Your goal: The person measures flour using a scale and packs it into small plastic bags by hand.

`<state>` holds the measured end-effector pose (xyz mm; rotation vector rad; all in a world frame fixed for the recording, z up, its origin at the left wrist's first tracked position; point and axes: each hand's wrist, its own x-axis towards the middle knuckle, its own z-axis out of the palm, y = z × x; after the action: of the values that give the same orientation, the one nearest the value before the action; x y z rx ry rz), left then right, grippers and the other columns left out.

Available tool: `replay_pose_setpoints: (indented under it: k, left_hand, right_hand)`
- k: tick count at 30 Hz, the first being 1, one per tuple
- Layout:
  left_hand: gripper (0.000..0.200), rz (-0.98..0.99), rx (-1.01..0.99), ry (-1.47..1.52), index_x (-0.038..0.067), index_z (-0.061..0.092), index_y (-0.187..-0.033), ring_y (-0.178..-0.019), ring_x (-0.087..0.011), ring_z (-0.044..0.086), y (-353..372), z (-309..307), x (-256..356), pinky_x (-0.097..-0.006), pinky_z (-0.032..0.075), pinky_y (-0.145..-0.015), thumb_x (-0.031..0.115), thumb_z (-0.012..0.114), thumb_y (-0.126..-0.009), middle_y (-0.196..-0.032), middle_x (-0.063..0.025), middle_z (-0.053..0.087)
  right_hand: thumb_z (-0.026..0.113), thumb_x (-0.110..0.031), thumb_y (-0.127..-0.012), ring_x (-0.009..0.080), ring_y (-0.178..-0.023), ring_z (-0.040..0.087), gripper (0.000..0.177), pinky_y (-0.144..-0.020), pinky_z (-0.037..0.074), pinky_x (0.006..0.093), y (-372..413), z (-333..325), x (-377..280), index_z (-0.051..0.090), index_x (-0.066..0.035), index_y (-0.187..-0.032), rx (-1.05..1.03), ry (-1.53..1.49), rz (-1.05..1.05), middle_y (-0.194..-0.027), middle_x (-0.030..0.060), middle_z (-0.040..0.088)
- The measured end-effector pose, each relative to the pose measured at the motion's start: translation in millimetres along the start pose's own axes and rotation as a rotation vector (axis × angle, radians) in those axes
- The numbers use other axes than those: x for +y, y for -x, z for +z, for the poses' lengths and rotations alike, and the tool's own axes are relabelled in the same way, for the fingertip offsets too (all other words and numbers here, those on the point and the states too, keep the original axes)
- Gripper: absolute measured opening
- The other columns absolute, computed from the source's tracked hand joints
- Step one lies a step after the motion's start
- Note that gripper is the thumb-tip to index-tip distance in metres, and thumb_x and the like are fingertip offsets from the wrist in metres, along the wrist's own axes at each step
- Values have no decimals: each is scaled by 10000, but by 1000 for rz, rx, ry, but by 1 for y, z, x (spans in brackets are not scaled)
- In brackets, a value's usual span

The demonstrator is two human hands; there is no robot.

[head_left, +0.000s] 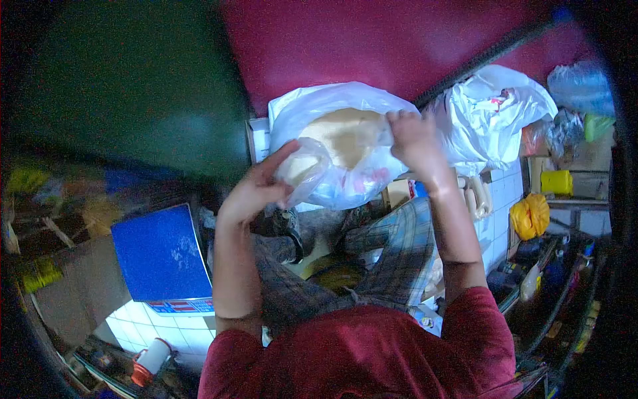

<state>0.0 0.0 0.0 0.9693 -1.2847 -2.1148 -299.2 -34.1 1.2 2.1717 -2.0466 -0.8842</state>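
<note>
A large translucent white plastic bag (pixel 319 100) stands open in front of me, with a pale cream-coloured substance (pixel 345 136) inside that looks like powder or flour. At its near left side, my left hand (pixel 262 183) has thumb and fingers around a bunched part of clear plastic (pixel 306 169); whether this is a separate small bag cannot be made out. My right hand (pixel 415 143) is at the bag's right rim, fingers curled over the plastic and slightly blurred. Reddish and bluish patches show through the bag's near side.
Right of the bag lies another white plastic bag (pixel 488 116). A blue-topped box (pixel 163 253) stands at left on white floor tiles. Further right are a yellow-orange bag (pixel 530 216) and a yellow container (pixel 557 181). A maroon surface (pixel 372 46) rises behind; my legs frame the near side.
</note>
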Motion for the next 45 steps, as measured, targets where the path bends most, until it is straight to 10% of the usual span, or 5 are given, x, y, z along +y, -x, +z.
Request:
replay_pose_setpoints:
  k: [4, 6, 23, 32, 45]
  left_hand:
    - [735, 201, -134, -342, 34, 317, -1370, -670, -91, 511, -5, -11, -4, -238, 449, -642, 11, 566, -680, -1325, -64, 417]
    - [682, -33, -150, -108, 19, 337, -1356, -755, -91, 522, -1, -3, 3, -227, 445, -671, 17, 561, -712, -1334, -81, 411]
    - [714, -21, -9, -192, 13, 330, -1359, -654, -89, 514, -29, -4, 6, -232, 447, -584, -21, 542, -678, -1266, -103, 464]
    - [757, 76, 56, -69, 17, 316, -1367, -742, -103, 532, -39, -2, 10, -242, 456, -623, -23, 560, -652, -1330, -92, 412]
    - [769, 131, 222, 162, 1, 256, -1380, -744, -154, 551, -65, 27, 12, -257, 465, -627, -68, 532, -665, -1165, -146, 495]
  right_hand:
    - [635, -273, -732, 241, -1060, 535, 592, -877, 382, 409, -45, 71, -29, 437, -72, -1253, -346, -45, -14, -1148, 100, 548]
    - [608, -305, -758, 238, -1067, 534, 556, -903, 384, 423, -58, 80, -54, 446, -60, -1230, -319, -88, -23, -1169, 105, 537]
    - [665, -265, -723, 270, -1011, 567, 428, -815, 440, 456, -160, 133, -182, 510, -68, -1070, -135, -949, 298, -1071, 125, 567]
    - [705, -323, -662, 334, -1071, 521, 719, -903, 383, 482, -143, 156, -146, 404, -20, -1240, 233, -1359, 163, -1161, 198, 524]
    - [706, -239, -634, 273, -970, 572, 688, -861, 433, 325, -17, 81, 19, 442, 24, -1213, 58, -1315, -40, -1047, 192, 591]
